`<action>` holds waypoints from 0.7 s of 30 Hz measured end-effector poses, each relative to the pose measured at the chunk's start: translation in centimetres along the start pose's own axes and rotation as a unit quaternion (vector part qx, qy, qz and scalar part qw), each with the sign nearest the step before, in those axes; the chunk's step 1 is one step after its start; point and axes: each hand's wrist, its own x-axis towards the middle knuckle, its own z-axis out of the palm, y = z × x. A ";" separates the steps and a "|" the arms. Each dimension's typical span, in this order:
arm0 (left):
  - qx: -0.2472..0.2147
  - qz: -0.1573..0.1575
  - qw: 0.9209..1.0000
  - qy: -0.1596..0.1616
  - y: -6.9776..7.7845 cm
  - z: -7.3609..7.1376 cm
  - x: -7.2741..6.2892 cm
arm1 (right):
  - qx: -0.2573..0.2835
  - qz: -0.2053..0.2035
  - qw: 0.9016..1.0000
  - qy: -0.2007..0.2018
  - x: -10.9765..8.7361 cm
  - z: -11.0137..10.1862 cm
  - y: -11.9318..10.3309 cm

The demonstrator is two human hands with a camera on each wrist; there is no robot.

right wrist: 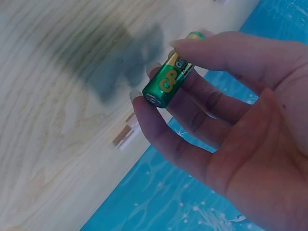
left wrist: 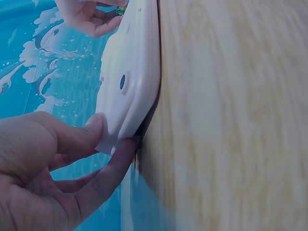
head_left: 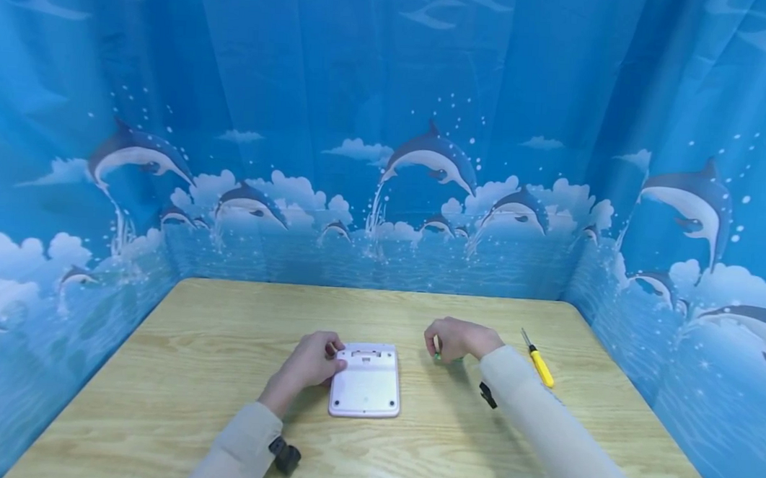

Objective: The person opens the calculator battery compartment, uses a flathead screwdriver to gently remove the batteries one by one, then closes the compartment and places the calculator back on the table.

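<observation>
A flat white device with rounded corners, perhaps a calculator point(head_left: 365, 386), lies back side up on the table, with an uncovered recess near its far edge. My left hand point(head_left: 312, 358) pinches its left edge, thumb on top and a finger beneath the rim, as the left wrist view shows. To the right of the device, just above the table, my right hand point(head_left: 459, 337) holds a green and gold battery point(right wrist: 168, 79) between thumb and fingertips. In the head view the fingers hide most of that battery.
A screwdriver point(head_left: 539, 361) with a yellow handle lies right of my right forearm. Something small, pale and brown point(right wrist: 126, 134) shows on the tabletop beyond the right fingers; its kind is unclear. Curtains point(head_left: 389, 124) printed with dolphins surround the wooden table point(head_left: 223, 317).
</observation>
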 end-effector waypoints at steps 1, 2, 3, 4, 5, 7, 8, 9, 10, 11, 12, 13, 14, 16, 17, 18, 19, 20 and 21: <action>0.000 0.004 1.000 0.000 0.0 0.0 0.0 | 0.000 0.002 1.000 0.000 0.0 0.0 0.1; 0.000 0.007 1.000 0.001 0.0 0.0 -0.1 | 0.000 0.004 1.000 -0.001 -0.1 0.0 0.2; 0.000 0.008 1.000 0.001 0.0 -0.1 -0.1 | 0.000 0.006 1.000 -0.002 -0.2 0.0 0.3; -0.001 0.009 1.000 0.001 0.0 -0.1 -0.1 | -0.001 0.008 1.000 -0.003 -0.2 -0.1 0.5; -0.001 0.009 1.000 0.001 0.0 -0.1 -0.2 | 0.000 0.009 1.000 -0.003 -0.3 -0.1 0.6; -0.001 0.008 1.000 0.001 0.1 -0.1 -0.2 | -0.003 0.011 1.000 -0.002 -0.4 -0.1 0.8; -0.001 0.008 1.000 0.001 0.1 -0.1 -0.2 | -0.003 0.012 1.000 -0.001 -0.4 -0.1 0.9; -0.001 0.007 1.000 0.000 0.1 -0.1 -0.2 | -0.003 0.012 1.000 0.001 -0.4 -0.1 1.1; -0.001 0.006 1.000 0.000 0.1 -0.1 -0.2 | -0.003 0.012 1.000 0.002 -0.5 -0.1 1.2; -0.001 0.005 1.000 -0.001 0.1 -0.1 -0.3 | -0.003 0.012 1.000 0.004 -0.5 -0.2 1.3; -0.001 0.004 1.000 -0.001 0.1 -0.1 -0.2 | -0.003 0.012 1.000 0.005 -0.6 -0.2 1.4; -0.001 0.004 1.000 -0.001 0.1 -0.1 -0.2 | -0.003 0.012 1.000 0.006 -0.6 -0.2 1.5; -0.001 0.004 1.000 -0.001 0.0 -0.1 -0.3 | -0.002 0.011 1.000 0.006 -0.7 -0.2 1.6; -0.001 0.004 1.000 0.000 0.0 -0.1 -0.3 | -0.001 0.011 1.000 0.007 -0.8 -0.3 1.8; -0.001 0.005 1.000 0.000 0.0 -0.1 -0.3 | -0.001 0.011 1.000 0.007 -0.9 -0.3 1.9; -0.001 0.005 1.000 0.000 0.0 -0.1 -0.3 | 0.001 0.012 1.000 0.006 -0.9 -0.3 1.9; -0.001 0.006 1.000 0.000 0.0 -0.1 -0.3 | 0.002 0.013 1.000 0.006 -1.0 -0.3 2.0; 0.000 0.006 1.000 0.000 0.0 -0.1 -0.3 | 0.002 0.014 1.000 0.006 -1.0 -0.3 2.1; 0.000 0.007 1.000 0.000 0.0 -0.1 -0.3 | 0.001 0.014 1.000 0.006 -1.1 -0.4 2.2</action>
